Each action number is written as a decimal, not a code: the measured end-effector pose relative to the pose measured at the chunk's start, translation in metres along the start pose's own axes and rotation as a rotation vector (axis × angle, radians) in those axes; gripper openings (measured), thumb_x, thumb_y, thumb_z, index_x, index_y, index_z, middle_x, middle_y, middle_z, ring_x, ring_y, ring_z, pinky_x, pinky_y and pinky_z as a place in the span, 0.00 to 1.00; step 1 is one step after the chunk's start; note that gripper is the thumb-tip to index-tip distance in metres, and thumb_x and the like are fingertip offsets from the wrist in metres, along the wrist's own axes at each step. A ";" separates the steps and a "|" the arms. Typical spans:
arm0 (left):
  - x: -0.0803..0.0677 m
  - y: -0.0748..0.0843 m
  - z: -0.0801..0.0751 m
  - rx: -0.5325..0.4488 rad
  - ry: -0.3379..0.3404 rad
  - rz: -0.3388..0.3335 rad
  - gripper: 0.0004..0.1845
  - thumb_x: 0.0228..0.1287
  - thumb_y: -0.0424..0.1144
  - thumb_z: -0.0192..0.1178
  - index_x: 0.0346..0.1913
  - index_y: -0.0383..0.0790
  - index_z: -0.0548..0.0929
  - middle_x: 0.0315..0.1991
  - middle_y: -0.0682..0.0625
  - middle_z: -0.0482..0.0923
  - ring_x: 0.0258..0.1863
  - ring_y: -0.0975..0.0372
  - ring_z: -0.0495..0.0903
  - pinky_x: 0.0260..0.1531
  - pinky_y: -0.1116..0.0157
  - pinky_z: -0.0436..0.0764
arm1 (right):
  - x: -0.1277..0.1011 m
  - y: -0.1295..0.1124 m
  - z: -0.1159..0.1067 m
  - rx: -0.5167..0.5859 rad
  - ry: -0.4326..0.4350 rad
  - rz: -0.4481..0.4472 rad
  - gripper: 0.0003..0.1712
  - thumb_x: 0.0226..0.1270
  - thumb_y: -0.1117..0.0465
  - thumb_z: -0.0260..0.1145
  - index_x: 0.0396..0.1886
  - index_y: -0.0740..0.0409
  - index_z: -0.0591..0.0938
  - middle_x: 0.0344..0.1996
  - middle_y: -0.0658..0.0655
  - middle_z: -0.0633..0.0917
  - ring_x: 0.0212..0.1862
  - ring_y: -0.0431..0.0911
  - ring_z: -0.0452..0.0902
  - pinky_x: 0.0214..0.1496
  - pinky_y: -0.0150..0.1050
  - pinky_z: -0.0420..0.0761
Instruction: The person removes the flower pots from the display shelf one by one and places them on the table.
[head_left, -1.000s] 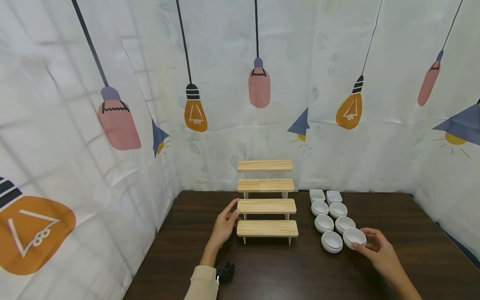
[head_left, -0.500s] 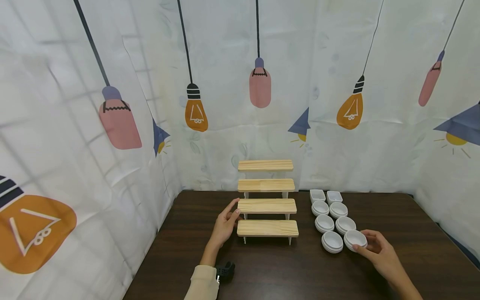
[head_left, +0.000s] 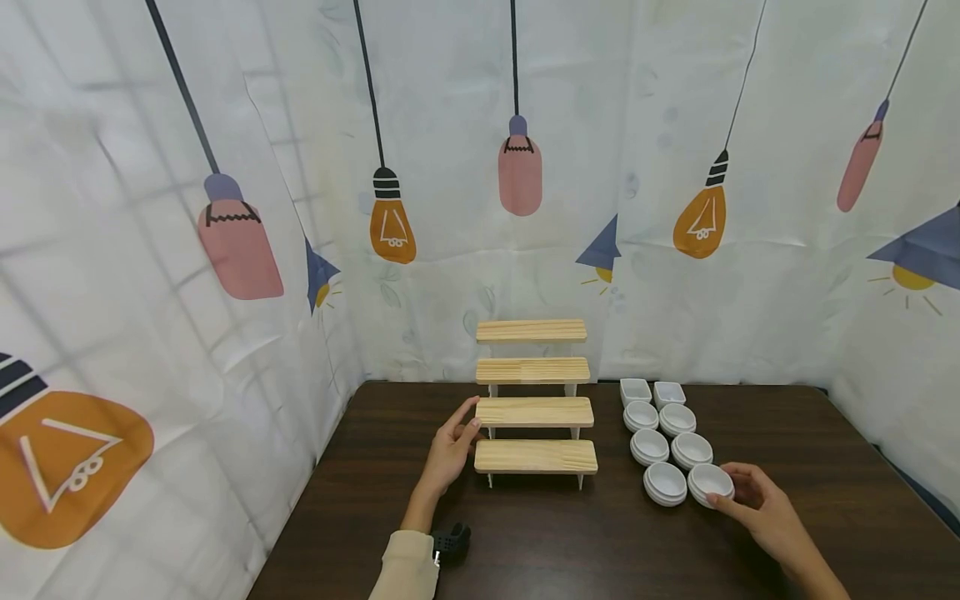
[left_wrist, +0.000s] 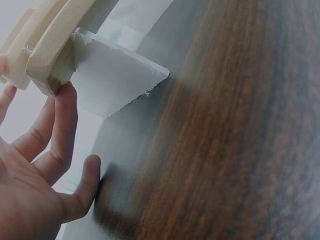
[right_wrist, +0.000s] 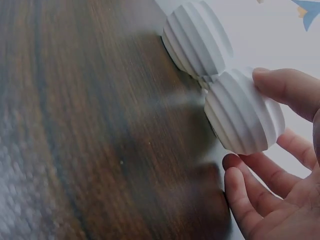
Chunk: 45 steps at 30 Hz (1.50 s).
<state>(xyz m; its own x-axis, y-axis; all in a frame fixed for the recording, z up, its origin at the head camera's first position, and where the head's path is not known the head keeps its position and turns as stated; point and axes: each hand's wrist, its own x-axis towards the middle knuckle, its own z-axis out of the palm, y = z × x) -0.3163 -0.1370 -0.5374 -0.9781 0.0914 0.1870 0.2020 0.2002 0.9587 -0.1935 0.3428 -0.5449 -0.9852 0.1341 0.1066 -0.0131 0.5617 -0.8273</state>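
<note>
Step shelf (head_left: 534, 400) stands mid table (head_left: 525, 550), far side, by the wall. Left hand (head_left: 448, 450) touches its left end. Bowls (head_left: 666, 442) sit right of shelf in 2 rows. Right hand (head_left: 757, 500) holds nearest right bowl (head_left: 709, 482), next to near left bowl (head_left: 664, 483).

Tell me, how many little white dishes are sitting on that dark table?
8, in two columns right of the wooden stepped shelf: two square white dishes at the back, then six round white ribbed dishes. Some look stacked, so more may hide.
</note>
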 end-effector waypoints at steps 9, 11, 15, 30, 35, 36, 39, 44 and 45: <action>0.001 0.000 0.000 0.021 0.001 0.015 0.25 0.78 0.48 0.57 0.74 0.60 0.72 0.36 0.41 0.88 0.35 0.63 0.86 0.40 0.54 0.87 | 0.001 0.003 -0.001 0.002 -0.033 -0.011 0.33 0.67 0.54 0.74 0.65 0.62 0.73 0.48 0.41 0.84 0.43 0.24 0.76 0.40 0.31 0.80; 0.001 -0.001 0.000 0.027 -0.001 0.018 0.25 0.78 0.47 0.56 0.75 0.59 0.71 0.36 0.40 0.88 0.35 0.63 0.86 0.40 0.54 0.87 | 0.001 0.004 -0.001 0.001 -0.042 -0.004 0.33 0.67 0.54 0.74 0.66 0.62 0.73 0.50 0.43 0.84 0.44 0.24 0.76 0.40 0.31 0.80; 0.001 -0.002 0.000 0.024 -0.003 0.032 0.26 0.78 0.46 0.57 0.75 0.54 0.71 0.36 0.38 0.88 0.35 0.62 0.86 0.39 0.52 0.87 | 0.002 0.006 -0.001 -0.001 -0.063 0.019 0.34 0.68 0.54 0.73 0.67 0.62 0.71 0.52 0.47 0.85 0.44 0.24 0.75 0.41 0.31 0.80; 0.000 -0.002 0.000 0.028 0.001 0.022 0.26 0.78 0.48 0.57 0.75 0.58 0.71 0.38 0.37 0.88 0.37 0.61 0.86 0.39 0.56 0.87 | 0.002 0.007 0.000 0.013 -0.063 0.019 0.34 0.68 0.56 0.73 0.66 0.64 0.71 0.51 0.50 0.85 0.44 0.25 0.75 0.42 0.30 0.80; 0.000 0.000 0.000 0.031 -0.003 0.018 0.25 0.77 0.49 0.57 0.74 0.61 0.71 0.38 0.39 0.88 0.38 0.60 0.86 0.38 0.61 0.86 | 0.002 0.006 0.000 0.022 -0.063 0.029 0.34 0.68 0.55 0.73 0.67 0.64 0.70 0.54 0.56 0.85 0.44 0.25 0.75 0.42 0.30 0.80; 0.001 0.000 0.000 0.029 -0.002 0.013 0.25 0.77 0.49 0.57 0.74 0.62 0.71 0.38 0.39 0.88 0.38 0.60 0.86 0.38 0.61 0.86 | 0.002 0.006 0.001 0.024 -0.062 0.027 0.34 0.68 0.56 0.73 0.67 0.64 0.70 0.54 0.56 0.85 0.44 0.25 0.75 0.43 0.30 0.80; 0.001 0.001 -0.001 0.027 -0.005 0.009 0.25 0.78 0.49 0.57 0.74 0.62 0.71 0.38 0.39 0.88 0.37 0.61 0.86 0.38 0.60 0.86 | 0.001 0.004 0.001 0.028 -0.057 0.021 0.34 0.68 0.56 0.73 0.66 0.64 0.71 0.54 0.58 0.85 0.44 0.25 0.75 0.42 0.30 0.80; 0.001 0.000 -0.001 0.015 -0.017 0.004 0.26 0.78 0.47 0.56 0.75 0.61 0.70 0.37 0.39 0.88 0.38 0.58 0.86 0.37 0.63 0.85 | 0.001 0.004 0.003 0.037 -0.056 0.023 0.34 0.67 0.56 0.73 0.67 0.64 0.71 0.55 0.61 0.84 0.44 0.26 0.76 0.42 0.31 0.80; 0.000 0.000 0.000 0.008 -0.018 0.003 0.26 0.78 0.47 0.56 0.75 0.61 0.70 0.37 0.39 0.88 0.38 0.56 0.86 0.36 0.63 0.85 | 0.001 0.005 0.002 0.035 -0.057 0.027 0.34 0.68 0.56 0.73 0.67 0.64 0.70 0.56 0.61 0.84 0.44 0.25 0.75 0.42 0.31 0.80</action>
<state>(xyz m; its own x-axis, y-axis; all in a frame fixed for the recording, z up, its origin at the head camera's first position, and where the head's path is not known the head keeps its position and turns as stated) -0.3167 -0.1374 -0.5369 -0.9764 0.1097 0.1861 0.2057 0.2080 0.9563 -0.1947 0.3436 -0.5500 -0.9934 0.1018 0.0530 0.0089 0.5290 -0.8486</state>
